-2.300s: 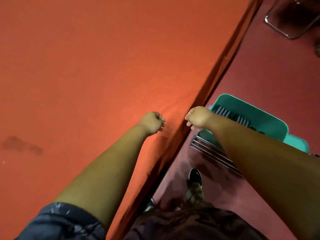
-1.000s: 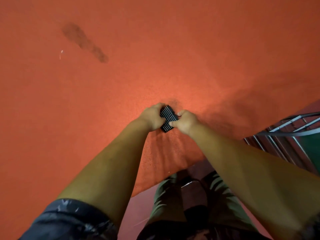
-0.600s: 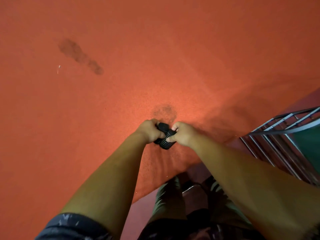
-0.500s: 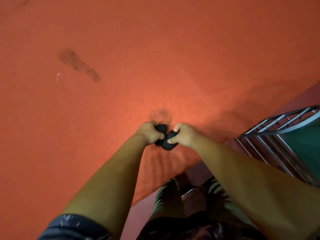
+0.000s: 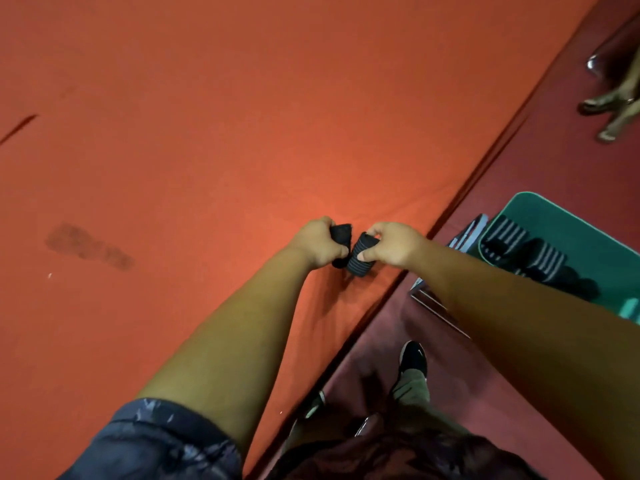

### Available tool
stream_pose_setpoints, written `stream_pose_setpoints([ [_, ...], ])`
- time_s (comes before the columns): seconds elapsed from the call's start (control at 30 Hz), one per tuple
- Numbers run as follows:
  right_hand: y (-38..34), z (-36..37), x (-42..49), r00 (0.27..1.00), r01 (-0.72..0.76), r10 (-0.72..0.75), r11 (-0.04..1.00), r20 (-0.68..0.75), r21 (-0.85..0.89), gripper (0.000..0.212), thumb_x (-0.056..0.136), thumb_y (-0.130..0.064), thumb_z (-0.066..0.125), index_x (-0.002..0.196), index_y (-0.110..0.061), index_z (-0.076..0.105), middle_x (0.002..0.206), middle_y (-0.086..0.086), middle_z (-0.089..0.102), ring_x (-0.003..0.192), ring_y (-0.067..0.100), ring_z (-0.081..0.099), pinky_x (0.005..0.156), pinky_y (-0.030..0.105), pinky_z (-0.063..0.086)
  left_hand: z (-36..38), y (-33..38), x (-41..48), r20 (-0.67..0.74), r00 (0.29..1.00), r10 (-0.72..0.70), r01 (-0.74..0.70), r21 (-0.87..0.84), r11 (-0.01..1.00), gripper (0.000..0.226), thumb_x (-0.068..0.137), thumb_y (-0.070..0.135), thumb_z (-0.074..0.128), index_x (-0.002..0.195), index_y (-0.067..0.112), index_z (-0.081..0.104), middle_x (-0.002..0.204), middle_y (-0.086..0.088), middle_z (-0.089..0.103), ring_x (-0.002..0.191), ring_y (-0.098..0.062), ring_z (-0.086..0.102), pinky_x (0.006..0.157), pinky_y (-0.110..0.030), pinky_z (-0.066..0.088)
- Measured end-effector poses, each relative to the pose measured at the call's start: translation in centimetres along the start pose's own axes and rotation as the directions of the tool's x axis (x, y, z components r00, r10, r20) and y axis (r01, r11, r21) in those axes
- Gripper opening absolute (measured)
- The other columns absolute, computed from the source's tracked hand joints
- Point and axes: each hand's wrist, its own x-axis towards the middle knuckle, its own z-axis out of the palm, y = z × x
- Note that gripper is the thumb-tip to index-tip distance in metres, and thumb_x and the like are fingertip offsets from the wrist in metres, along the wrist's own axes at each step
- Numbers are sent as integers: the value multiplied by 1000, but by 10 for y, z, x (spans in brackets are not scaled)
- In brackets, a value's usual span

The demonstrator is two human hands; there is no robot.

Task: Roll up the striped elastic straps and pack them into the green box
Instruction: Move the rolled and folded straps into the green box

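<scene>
Found striped strap (image 5: 360, 252) held just left of green box (image 5: 571, 233). Noted left hand (image 5: 318, 244) fingers curled round dark end, right hand (image 5: 391, 244) pinching roll. Apparently nearly wound. Needed firm tension, edges aligned, before packing.

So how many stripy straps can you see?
3 for sure: one strap held between the left hand and right hand over the red table, two rolls in the green box. Dark lumps beside them may be more.

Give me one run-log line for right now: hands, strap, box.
right hand: grips rolled striped strap | left hand: grips its dark end | place: above orange table edge | green box: right, holds rolled straps
</scene>
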Motion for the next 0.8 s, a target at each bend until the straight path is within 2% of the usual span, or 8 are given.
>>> stream_pose_setpoints([
  [0.07, 19, -31, -14, 998, -19, 21, 999, -62, 34, 57, 81, -27, 90, 131, -24, 62, 99, 1, 65, 89, 21, 61, 67, 31, 40, 9, 40, 9, 14, 998, 68, -68, 45, 997, 46, 81, 21, 84, 121, 8, 65, 112, -15, 74, 102, -34, 69, 80, -35, 53],
  [0.17, 54, -72, -35, 992, -26, 38, 995, -124, 101, 69, 82, -26, 89, 143, -31, 58, 117, 5, 67, 103, 24, 64, 80, 30, 45, 26, 94, 23, 53, 988, 147, -152, 87, 985, 44, 83, 20, 83, 122, 7, 65, 110, -14, 72, 100, -33, 67, 74, -32, 46],
  [0.3, 107, -110, -55, 975, -61, 92, 986, -202, 154, 53, 84, -27, 88, 132, -34, 67, 124, 0, 69, 115, 20, 66, 94, 29, 48, 57, 156, 40, 102, 970, 219, -231, 127, 965, 41, 82, 19, 83, 117, 7, 66, 104, -13, 70, 95, -32, 66, 69, -30, 41],
  [0.4, 145, -132, -72, 951, -122, 165, 978, -263, 170, 35, 85, -27, 87, 116, -32, 71, 114, -4, 71, 108, 17, 66, 87, 26, 42, 83, 196, 49, 142, 955, 260, -282, 161, 946, 40, 82, 19, 83, 116, 7, 66, 104, -12, 70, 94, -30, 66, 69, -29, 40],
  [0.5, 187, -150, -89, 917, -190, 258, 953, -305, 235, 28, 86, -27, 87, 108, -29, 70, 111, -2, 72, 104, 20, 67, 87, 30, 48, 114, 232, 58, 183, 936, 300, -333, 188, 924, 34, 82, 20, 84, 107, 13, 63, 99, -8, 69, 91, -28, 64, 69, -27, 39],
  [0.63, 239, -166, -106, 877, -284, 370, 913, -305, 291, 28, 90, -31, 84, 113, -26, 69, 112, 3, 72, 101, 25, 67, 85, 33, 51, 157, 270, 68, 234, 914, 332, -380, 202, 903, 42, 80, 25, 85, 111, 13, 59, 109, -10, 68, 98, -30, 65, 73, -28, 40],
  [0.73, 269, -173, -112, 862, -343, 415, 901, -292, 267, 32, 93, -28, 76, 124, -22, 68, 116, 6, 69, 108, 28, 64, 87, 30, 47, 186, 285, 76, 287, 886, 365, -428, 196, 882, 46, 80, 26, 84, 117, 20, 58, 116, -11, 61, 100, -29, 62, 82, -29, 43],
  [0.8, 287, -173, -113, 850, -378, 452, 881, -270, 284, 29, 95, -27, 71, 123, -21, 68, 117, 9, 69, 108, 30, 66, 87, 32, 50, 202, 291, 80, 329, 862, 386, -462, 192, 866, 48, 82, 23, 82, 124, 26, 61, 115, -9, 56, 98, -27, 60, 87, -28, 44],
])
